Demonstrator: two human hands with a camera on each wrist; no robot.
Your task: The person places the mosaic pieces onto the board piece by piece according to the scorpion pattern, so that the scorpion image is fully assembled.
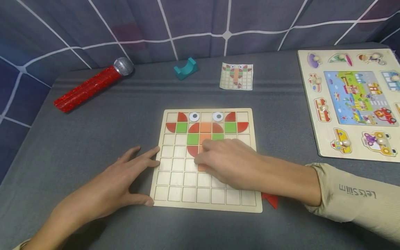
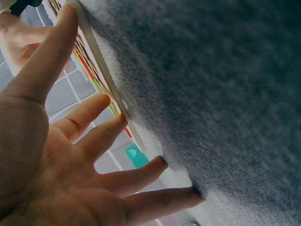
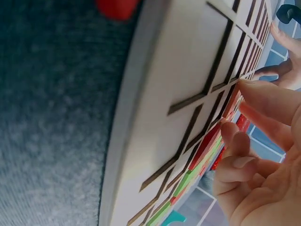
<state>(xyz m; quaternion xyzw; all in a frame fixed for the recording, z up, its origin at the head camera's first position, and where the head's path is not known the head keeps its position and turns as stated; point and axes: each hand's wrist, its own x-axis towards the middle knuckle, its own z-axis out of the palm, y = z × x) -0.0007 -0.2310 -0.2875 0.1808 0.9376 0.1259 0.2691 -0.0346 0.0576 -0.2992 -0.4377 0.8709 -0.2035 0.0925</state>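
Microphone: a red glitter toy microphone with a silver mesh head (image 1: 89,85) lies at the far left of the grey fabric tabletop (image 1: 93,139).
Left hand: the left hand (image 1: 117,185) lies flat, fingers (image 2: 101,136) spread and straight, thumb and fingertips touching the left edge of the board.
Block: a small teal arch-shaped block (image 1: 186,68) sits near the back.
Board: a pale wooden grid board of square cells (image 1: 175,180) lies at the centre of the tabletop; its upper cells hold red quarter-round, green square and orange square tiles and two white googly-eye discs (image 1: 194,116).
Pattern card: a small printed grid card (image 1: 236,76) lies behind the board.
Right hand: the right hand (image 1: 229,163) rests over the board's middle, fingers (image 3: 263,101) close together, tips pressing an orange tile (image 1: 202,167) in its cell.
Loose pieces: red tile pieces (image 1: 271,199) lie just off the board's near right corner.
Sleeve: the beige sleeve (image 1: 350,199) carries writing, upside down, reading roughly "Let's Slim".
Puzzle: a wooden vehicle peg puzzle board (image 1: 350,104) lies at the far right, its picture pieces seated in their recesses.
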